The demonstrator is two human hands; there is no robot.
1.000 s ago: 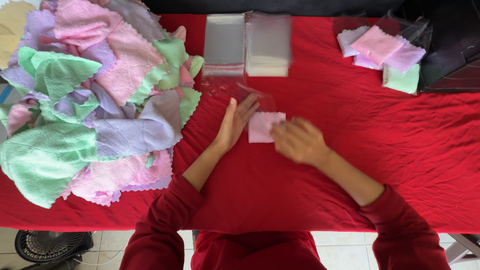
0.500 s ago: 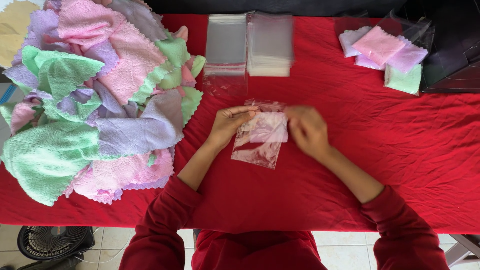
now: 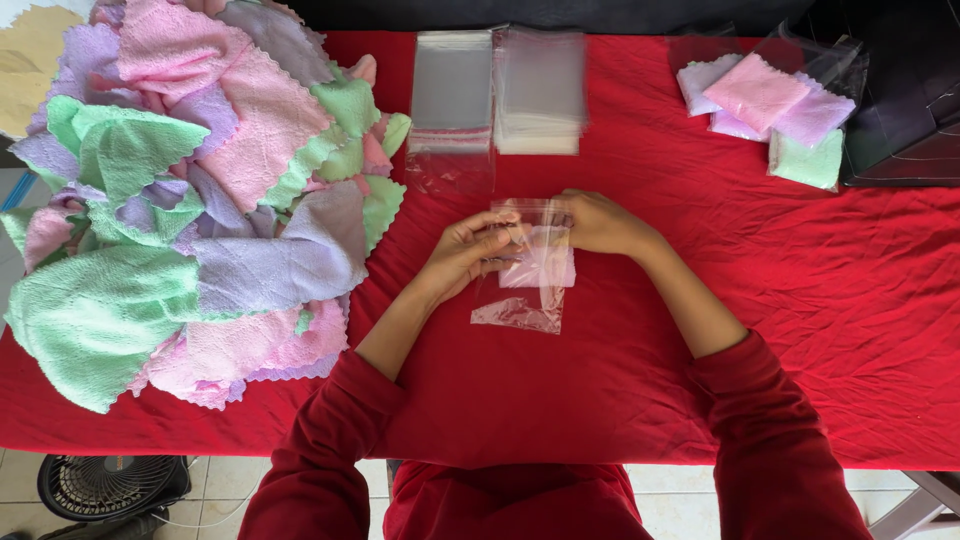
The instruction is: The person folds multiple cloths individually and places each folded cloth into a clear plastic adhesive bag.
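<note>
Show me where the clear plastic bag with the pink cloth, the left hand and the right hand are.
clear plastic bag with pink cloth (image 3: 522, 312): head view, lower empty part.
left hand (image 3: 468, 255): head view, back of hand.
right hand (image 3: 600, 222): head view, back of hand.

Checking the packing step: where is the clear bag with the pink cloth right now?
Mid-table, the clear bag is held between left hand and right hand, below the bag stacks.
</note>
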